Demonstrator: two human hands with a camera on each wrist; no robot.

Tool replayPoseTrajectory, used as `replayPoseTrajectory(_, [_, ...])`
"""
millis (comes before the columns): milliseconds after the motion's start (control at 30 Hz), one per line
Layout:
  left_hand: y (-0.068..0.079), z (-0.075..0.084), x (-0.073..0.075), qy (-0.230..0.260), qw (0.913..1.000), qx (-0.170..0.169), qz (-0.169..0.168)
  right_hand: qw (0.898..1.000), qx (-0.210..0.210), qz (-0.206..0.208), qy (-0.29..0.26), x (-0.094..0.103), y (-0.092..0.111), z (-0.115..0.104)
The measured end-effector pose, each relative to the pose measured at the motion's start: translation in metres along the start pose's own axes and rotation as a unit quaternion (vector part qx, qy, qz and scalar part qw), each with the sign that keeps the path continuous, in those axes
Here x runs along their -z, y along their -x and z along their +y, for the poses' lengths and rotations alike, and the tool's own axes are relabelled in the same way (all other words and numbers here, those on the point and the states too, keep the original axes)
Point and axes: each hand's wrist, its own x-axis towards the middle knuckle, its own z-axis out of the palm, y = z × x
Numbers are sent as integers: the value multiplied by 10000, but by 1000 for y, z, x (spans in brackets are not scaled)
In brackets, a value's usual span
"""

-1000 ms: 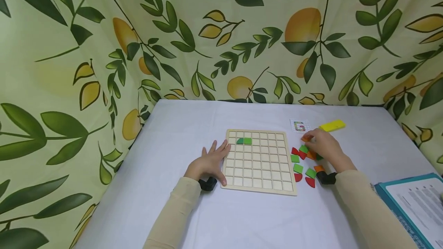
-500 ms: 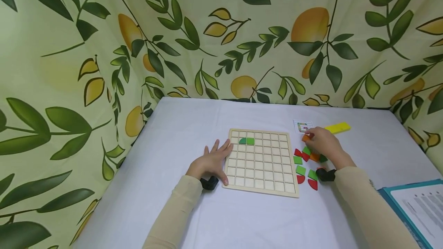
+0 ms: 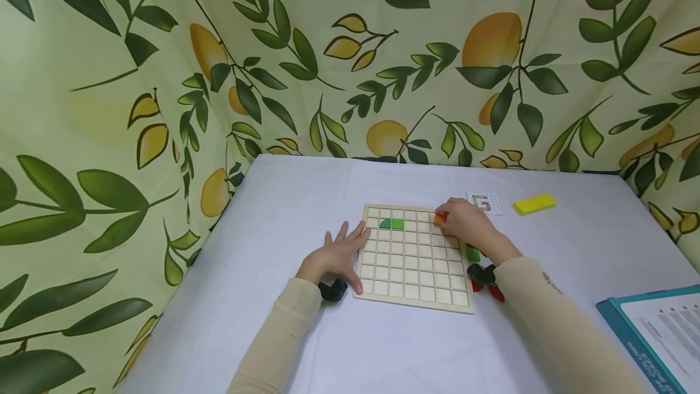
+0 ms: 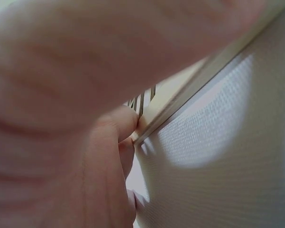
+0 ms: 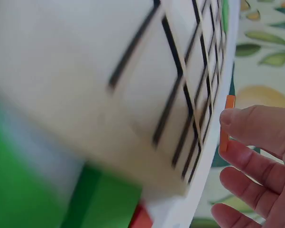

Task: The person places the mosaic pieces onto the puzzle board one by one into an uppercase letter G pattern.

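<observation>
Orange tile, pale gridded board, leaf-print curtain

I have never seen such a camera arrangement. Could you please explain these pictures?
There is no robot: a person works bare-handed. One picture comes from a head camera, the other two from wrist cameras. On the white table lies a wooden grid board holding a green square tile and a green quarter-circle tile; to its right are loose tiles, a pattern card, a yellow block and a teal-edged booklet. The left hand touches the board's edge; the right hand's grip pinches an orange tile.
</observation>
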Motion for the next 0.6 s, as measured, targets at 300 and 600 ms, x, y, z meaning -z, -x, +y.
replayPoseTrajectory(300, [-2,-1,-2,-18,10000,34,1,9967,774,-30,255,-17,-17,-27])
replayPoseTrajectory(600, [-2,0,-1,-94,9999,51,-19,9973,639,-343,108,-23,-26,-40])
